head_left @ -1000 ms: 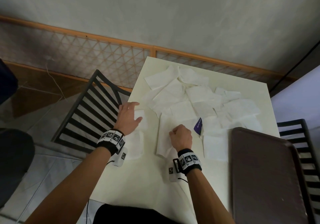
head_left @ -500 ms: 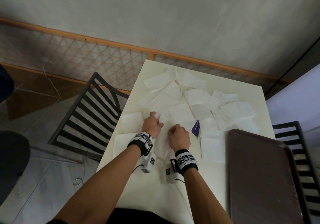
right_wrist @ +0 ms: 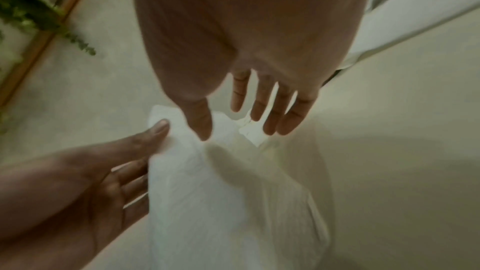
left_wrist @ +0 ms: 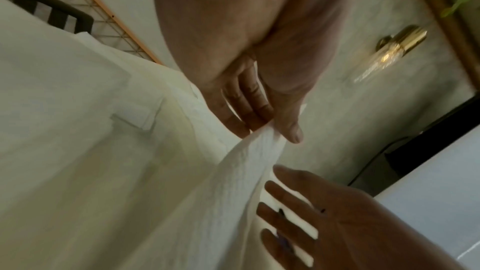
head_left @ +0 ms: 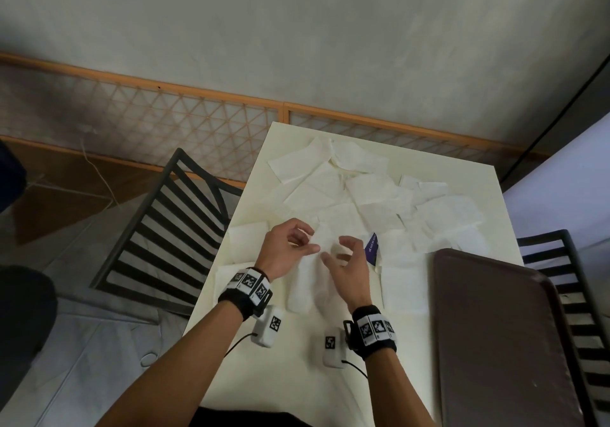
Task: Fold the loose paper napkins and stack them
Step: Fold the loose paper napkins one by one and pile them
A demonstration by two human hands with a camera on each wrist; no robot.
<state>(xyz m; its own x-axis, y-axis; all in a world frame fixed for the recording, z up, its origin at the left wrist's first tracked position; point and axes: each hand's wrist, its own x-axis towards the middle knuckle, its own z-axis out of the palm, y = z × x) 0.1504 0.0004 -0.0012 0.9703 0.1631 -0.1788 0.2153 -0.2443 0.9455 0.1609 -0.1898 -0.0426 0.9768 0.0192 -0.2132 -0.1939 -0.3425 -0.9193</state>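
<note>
Since half a second ago we have lifted both hands off the desk (head_left: 297,377), raising one napkin (head_left: 307,281) at its far edge. Our left hand (head_left: 284,251) pinches that edge between thumb and fingers; our right hand (head_left: 350,261) hovers beside it, fingers spread, holding nothing. Folded napkins (head_left: 246,238) sit near the left edge; many loose napkins (head_left: 363,189) remain beyond.

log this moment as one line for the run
phase: folding | left hand: pinches napkin corner | right hand: open, beside napkin | tray: bare
</note>
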